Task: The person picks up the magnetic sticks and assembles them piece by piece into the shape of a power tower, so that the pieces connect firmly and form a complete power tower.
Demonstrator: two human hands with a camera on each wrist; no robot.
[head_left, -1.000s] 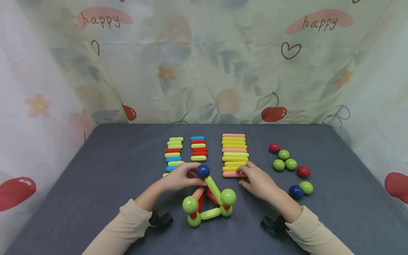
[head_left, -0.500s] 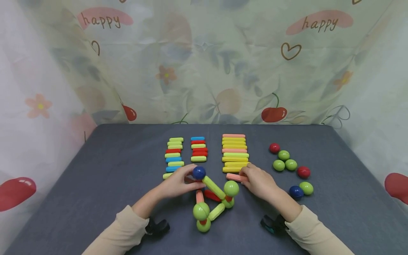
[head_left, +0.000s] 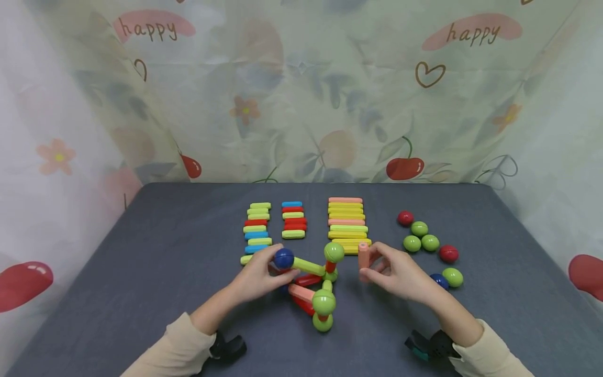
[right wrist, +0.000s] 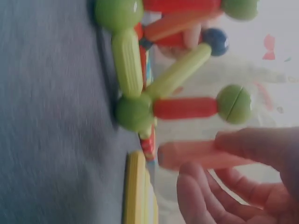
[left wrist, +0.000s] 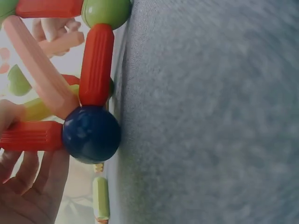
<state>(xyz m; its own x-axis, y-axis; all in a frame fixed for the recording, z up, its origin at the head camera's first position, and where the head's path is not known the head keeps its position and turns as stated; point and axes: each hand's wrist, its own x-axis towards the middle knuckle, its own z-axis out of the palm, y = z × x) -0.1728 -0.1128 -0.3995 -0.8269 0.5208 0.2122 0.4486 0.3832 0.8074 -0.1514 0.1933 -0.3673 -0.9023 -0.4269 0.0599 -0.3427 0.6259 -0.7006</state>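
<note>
Together, a person's two hands work over a dark tabletop (head_left: 188, 235): the left hand (head_left: 254, 275) has its grip closed on a ball-and-rod frame (head_left: 309, 266), at a red rod (left wrist: 30, 136) under a blue ball (head_left: 283, 258), while the right hand's (head_left: 398, 272) grip pinches a pink rod (head_left: 363, 256) upright, near the frame but apart. Beyond lie yellow rods (head_left: 345, 235); loose balls (head_left: 430, 243) sit to the right.

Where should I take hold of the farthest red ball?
Probably pinch the red ball around its middle from above, at its near-left and far-right sides: it is round, and a green ball sits close at its near right, while its left looks open.
</note>
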